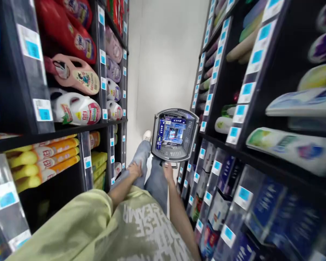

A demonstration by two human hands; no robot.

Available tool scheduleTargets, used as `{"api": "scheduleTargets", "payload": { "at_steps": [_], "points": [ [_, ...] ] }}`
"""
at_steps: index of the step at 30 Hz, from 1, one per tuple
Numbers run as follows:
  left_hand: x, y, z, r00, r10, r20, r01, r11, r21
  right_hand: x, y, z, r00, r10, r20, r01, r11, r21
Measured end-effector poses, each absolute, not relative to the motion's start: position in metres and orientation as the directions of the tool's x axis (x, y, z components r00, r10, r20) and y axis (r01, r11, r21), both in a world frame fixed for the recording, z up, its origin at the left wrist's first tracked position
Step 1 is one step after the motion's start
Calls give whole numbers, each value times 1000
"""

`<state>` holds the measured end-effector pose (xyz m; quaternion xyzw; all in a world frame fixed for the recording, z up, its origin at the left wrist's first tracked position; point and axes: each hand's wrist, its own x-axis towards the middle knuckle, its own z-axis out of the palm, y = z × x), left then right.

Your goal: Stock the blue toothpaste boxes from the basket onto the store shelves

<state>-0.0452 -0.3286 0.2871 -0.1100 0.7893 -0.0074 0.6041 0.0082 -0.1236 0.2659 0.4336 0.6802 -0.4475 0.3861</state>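
Note:
My right hand (167, 171) is closed round the handle of a grey shopping basket (188, 139), which hangs in front of my right leg. Inside the basket lie blue-and-white packages (176, 122), their exact kind too small to make out. Over the thigh of my jeans, my left hand (136, 169) rests with its fingers somewhat apart and nothing visible in it. The nearest goods on that side are yellow-green packs (99, 163) on a lower shelf.
Tall dark shelves line both sides of a narrow aisle with a pale floor (163, 65). On the left are detergent bottles, among them a pink bottle (78, 74) and a white bottle (76, 108). Pouches (290, 145) and boxed goods (268, 206) fill the right shelves.

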Motion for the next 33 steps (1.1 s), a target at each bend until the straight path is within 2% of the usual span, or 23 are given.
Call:
{"api": "scheduleTargets", "payload": {
  "at_steps": [3, 7, 9, 13, 16, 20, 24, 26, 29, 33],
  "points": [
    [-31, -326, 259, -317, -173, -933, -138, 981, -135, 4, -135, 215, -280, 298, -912, 950, 225, -218],
    [-18, -327, 237, -537, -102, -837, -301, 950, 78, 19, -169, 192, -244, 365, -899, 957, 242, -162],
    [-18, -331, 229, -559, -122, -820, -404, 904, 142, 23, -186, 187, -225, 415, -882, 960, 247, -129],
    [-21, -344, 217, -586, -155, -796, -481, 856, 188, 9, -201, 158, -193, 526, -829, 971, 225, -84],
    [-18, -358, 208, -592, -169, -788, -475, 863, 172, -14, -199, 122, -184, 569, -801, 974, 216, -71],
    [-15, -373, 201, -593, -162, -788, -435, 889, 145, -43, -184, 73, -248, 528, -812, 953, 283, -107],
    [-21, -381, 200, -558, -158, -814, -423, 899, 115, -59, -163, 33, -358, 361, -861, 890, 411, -197],
    [-26, -381, 202, -575, -141, -806, -494, 845, 205, -62, -155, 22, -375, 292, -880, 865, 451, -219],
    [-34, -379, 203, -623, -111, -774, -615, 681, 397, -64, -146, 23, -348, 291, -891, 859, 479, -179],
    [-40, -378, 202, -623, -94, -776, -601, 693, 398, -66, -127, 40, -297, 344, -891, 868, 485, -102]
  ]
}}
